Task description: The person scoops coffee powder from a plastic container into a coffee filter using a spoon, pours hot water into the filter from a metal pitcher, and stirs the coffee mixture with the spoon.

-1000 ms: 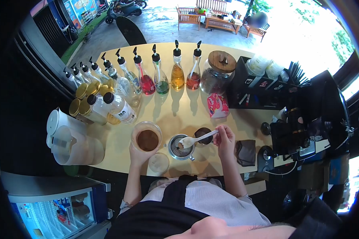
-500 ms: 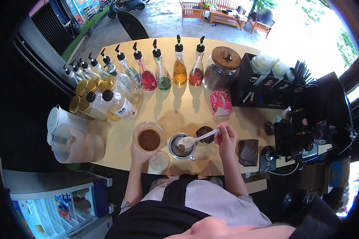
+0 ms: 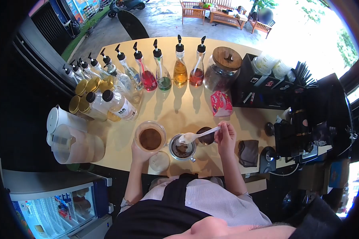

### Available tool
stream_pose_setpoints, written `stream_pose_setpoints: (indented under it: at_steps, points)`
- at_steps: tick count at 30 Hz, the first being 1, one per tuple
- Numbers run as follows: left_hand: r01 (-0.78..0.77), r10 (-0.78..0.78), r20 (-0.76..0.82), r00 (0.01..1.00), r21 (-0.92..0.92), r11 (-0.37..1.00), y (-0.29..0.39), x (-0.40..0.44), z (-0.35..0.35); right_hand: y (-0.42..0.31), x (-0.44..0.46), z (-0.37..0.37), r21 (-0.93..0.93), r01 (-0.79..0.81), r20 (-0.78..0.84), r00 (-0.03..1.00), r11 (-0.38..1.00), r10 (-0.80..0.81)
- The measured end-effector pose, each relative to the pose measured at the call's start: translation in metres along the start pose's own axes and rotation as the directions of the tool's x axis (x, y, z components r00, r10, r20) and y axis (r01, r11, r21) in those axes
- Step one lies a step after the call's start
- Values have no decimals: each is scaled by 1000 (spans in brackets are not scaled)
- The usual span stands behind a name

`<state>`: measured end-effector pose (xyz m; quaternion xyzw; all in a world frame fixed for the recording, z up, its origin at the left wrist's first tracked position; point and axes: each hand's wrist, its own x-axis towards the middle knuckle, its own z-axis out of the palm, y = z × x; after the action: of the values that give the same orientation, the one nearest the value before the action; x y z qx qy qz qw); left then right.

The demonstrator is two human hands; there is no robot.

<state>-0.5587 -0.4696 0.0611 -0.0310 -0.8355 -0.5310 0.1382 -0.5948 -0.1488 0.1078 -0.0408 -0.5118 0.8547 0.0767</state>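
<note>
The pale counter (image 3: 195, 117) had a curved far edge. Beyond it extended a grey floor (image 3: 163, 22), furnished with a wooden armchair (image 3: 193, 15) and a low wooden table (image 3: 227, 19). A dark slatted panel (image 3: 50, 26) stood at far left, near a narrow green strip (image 3: 76, 43). Daylight entered at upper right — bleached to white — with foliage (image 3: 343, 49) partly visible. A refrigerator (image 3: 60, 213), internally lit, occupied the lower left.

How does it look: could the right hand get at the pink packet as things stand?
Probably yes: only bare tabletop shows between the right hand and the pink packet. That hand holds a white spoon, though, so it would likely need to put it down first.
</note>
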Motion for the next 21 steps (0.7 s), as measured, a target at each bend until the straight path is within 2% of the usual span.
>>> stream_pose_setpoints:
  at_steps: [7, 9, 11, 13, 15, 16, 17, 18, 19, 20, 21]
  points:
    - [-34, 34, 2, 999, -30, 999, 14, 6, 1, 4, 1, -2, 39, 43, 22, 999, 998, -44]
    - [-8, 8, -5, 1000, -43, 999, 15, 6, 1, 9, 3, -7, 132, 74, 79, 993, 988, -85]
    - [19, -20, -12, 1000, -56, 998, 18, 6, 0, 12, 3, -12, 72, 80, 93, 992, 994, -86]
    - [-71, 71, 0, 997, 48, 996, 28, 11, -3, 1, 1, -1, 11, 91, 106, 990, 996, -92]
    - [-113, 117, -28, 993, 103, 988, 10, 6, -2, -19, -5, 17, 134, 178, -38, 984, 975, -174]
    - [-152, 161, -49, 986, 158, 976, 0, 3, -1, -30, -10, 24, 136, 178, -36, 984, 975, -175]
    - [-154, 164, -49, 985, 159, 975, -10, 1, -1, -43, -16, 32, 33, 291, 111, 950, 956, -293]
    - [-69, 71, -56, 996, 27, 997, -17, -1, -1, -54, -22, 38, -52, 412, 264, 884, 910, -386]
    - [-29, 27, -52, 998, -39, 999, -17, -1, -2, -66, -28, 45, -217, 541, 409, 806, 812, -428]
    - [12, -17, -48, 999, -106, 994, -16, -2, -3, -82, -34, 57, -282, 649, 573, 705, 706, -419]
    - [-118, 122, -65, 990, 69, 991, -9, -1, -7, -92, -37, 71, -314, 751, 719, 588, 581, -371]
